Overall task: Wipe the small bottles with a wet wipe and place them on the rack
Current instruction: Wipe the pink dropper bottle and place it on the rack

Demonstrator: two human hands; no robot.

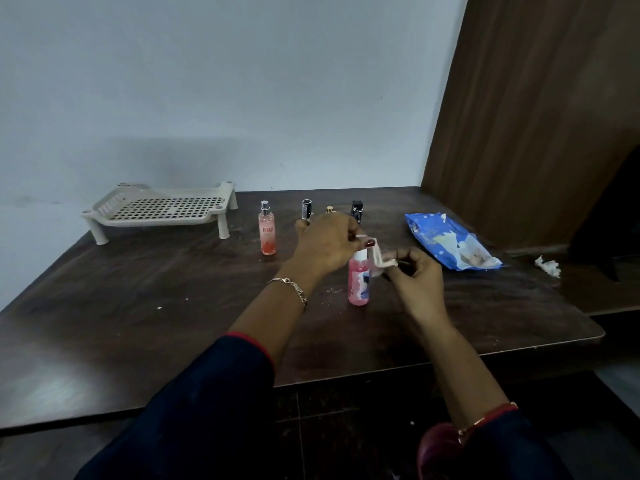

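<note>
**Pink bottle under the wipe**

Pink plastic bottle (358,285) stands upright mid-table (138,323). Left hand (327,245) pinches its white cap. Right hand (417,275) pinches a crumpled white wipe (379,259) against it. Perforated beige rack (162,208) far left; glossy blue wipe packet (450,241) right.

The orange-pink spray bottle (267,231), just right of the rack (162,207), reads "ENGAGE" in white; other labels are illegible.
</note>
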